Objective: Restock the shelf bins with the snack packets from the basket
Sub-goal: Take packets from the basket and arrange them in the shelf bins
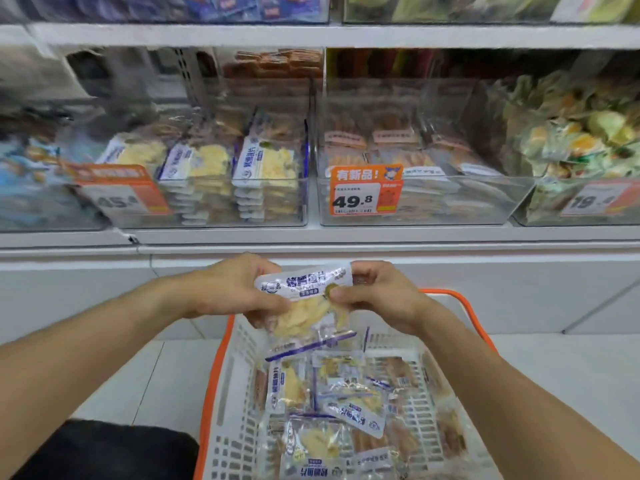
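Both forearms are bare from the near edges of the view up to the wrists, with no sleeves, watch, rings or gloves showing. The left hand and right hand have short, plain nails.

Just one head cam, looking forward and down, sitting close over the basket and facing the shelf.

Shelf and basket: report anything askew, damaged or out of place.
Packets in the basket lie jumbled at odd angles, unlike the neat stacks in the clear bin. The white shelf edge shows a chipped gap where two sections meet. Nothing spilled.
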A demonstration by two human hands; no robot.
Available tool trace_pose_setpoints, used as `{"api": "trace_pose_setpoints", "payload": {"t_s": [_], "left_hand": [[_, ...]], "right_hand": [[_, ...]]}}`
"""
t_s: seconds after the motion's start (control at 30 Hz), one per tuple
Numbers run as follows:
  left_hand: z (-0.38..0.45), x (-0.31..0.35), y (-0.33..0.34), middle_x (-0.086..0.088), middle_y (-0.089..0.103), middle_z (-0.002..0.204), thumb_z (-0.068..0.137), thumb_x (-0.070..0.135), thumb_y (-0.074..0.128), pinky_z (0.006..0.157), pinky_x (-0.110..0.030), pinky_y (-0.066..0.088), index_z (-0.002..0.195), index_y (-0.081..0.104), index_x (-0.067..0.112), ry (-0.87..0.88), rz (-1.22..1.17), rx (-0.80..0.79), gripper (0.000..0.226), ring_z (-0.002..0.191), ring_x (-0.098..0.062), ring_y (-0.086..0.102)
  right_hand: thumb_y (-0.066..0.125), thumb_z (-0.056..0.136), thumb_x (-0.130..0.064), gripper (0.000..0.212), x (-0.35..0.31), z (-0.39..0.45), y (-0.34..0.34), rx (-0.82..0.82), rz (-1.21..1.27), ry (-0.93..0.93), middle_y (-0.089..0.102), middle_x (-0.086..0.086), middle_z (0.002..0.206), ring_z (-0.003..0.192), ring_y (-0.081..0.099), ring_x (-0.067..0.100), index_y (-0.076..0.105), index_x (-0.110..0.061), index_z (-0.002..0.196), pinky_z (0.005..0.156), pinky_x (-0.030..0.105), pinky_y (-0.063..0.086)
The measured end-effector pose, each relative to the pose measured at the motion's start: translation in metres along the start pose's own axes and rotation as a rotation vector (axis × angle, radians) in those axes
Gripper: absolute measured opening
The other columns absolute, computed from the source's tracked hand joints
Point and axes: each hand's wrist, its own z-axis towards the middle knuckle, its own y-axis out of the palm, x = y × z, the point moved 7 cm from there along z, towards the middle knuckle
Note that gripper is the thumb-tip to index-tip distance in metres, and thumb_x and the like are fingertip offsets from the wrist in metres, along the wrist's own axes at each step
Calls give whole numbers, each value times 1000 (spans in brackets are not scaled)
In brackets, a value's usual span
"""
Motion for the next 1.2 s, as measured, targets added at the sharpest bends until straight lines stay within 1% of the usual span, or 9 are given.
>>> {"api": "trace_pose_setpoints", "payload": {"t_s": [0.1, 0.2, 0.4, 0.53, 0.63, 0.77, 0.97, 1.1, 1.2], "left_hand": [[-16, 7, -22, -6, 73, 73, 91, 8, 68, 62, -34, 55, 100, 62, 9, -72, 173, -114, 10, 69, -22, 72], [-23, -1, -40, -11, 74, 79, 92, 9, 66, 62, -33, 57, 99, 61, 13, -101, 283, -99, 10, 74, -27, 73], [-22, -1, -58, -6, 76, 83, 94, 8, 65, 74, -37, 59, 104, 60, 9, -6, 95, 80, 12, 77, -20, 74], [-25, -1, -73, -3, 76, 84, 94, 7, 64, 70, -31, 59, 110, 63, 12, 18, -72, 217, 16, 75, -19, 74], [-28, 2, -86, -6, 76, 90, 94, 8, 65, 69, -33, 61, 108, 65, 12, 63, -219, 341, 15, 78, -23, 75], [-33, 9, -98, -5, 74, 85, 93, 11, 67, 64, -33, 59, 109, 63, 11, 136, -320, 447, 17, 77, -25, 75], [-65, 26, -145, 18, 57, 110, 87, 56, 61, 81, -27, 45, 121, 51, 31, 224, 371, 886, 43, 101, -4, 54], [-86, 18, -189, -4, 52, 122, 82, 42, 74, 95, -41, 37, 125, 55, 18, 167, 702, 1171, 52, 118, -25, 42], [-84, -10, -214, -12, 56, 117, 74, 25, 82, 96, -48, 30, 113, 65, 14, -3, 882, 1186, 43, 118, -35, 40]], "right_hand": [[80, 80, -6, 24, -27, 0, 15, 51, 28, -114, 71, 18, 90, 78, 69, 23, 66, 0, 98, 70, 33, 56], [78, 85, -10, 25, -35, -2, 34, 14, -143, -94, 69, 14, 93, 83, 72, 30, 64, -3, 104, 79, 41, 59], [76, 87, -33, 28, -33, -4, 45, 99, -328, -78, 76, 3, 98, 89, 73, 17, 67, -14, 106, 87, 41, 58], [71, 90, -19, 31, -49, -2, 53, 190, 42, -78, 75, 20, 96, 89, 74, 31, 61, 1, 111, 87, 49, 58], [72, 88, -12, 33, -70, 3, 65, 182, 75, -134, 70, 28, 95, 85, 73, 38, 57, -1, 115, 83, 49, 60], [68, 91, -7, 22, -96, 11, 72, 290, -12, -207, 69, 7, 70, 73, 72, 35, 58, -6, 111, 79, 53, 60], [65, 93, -2, 23, -147, 39, 79, 340, -39, -315, 73, 6, 71, 62, 71, 28, 57, -6, 114, 66, 42, 62], [65, 92, 1, 23, -187, 80, 85, 346, -152, -341, 65, 9, 68, 56, 67, 19, 56, -5, 112, 58, 36, 61], [65, 94, -3, 22, -212, 117, 92, 348, -301, -337, 67, 5, 70, 55, 70, 21, 56, -6, 114, 61, 40, 62]]}}
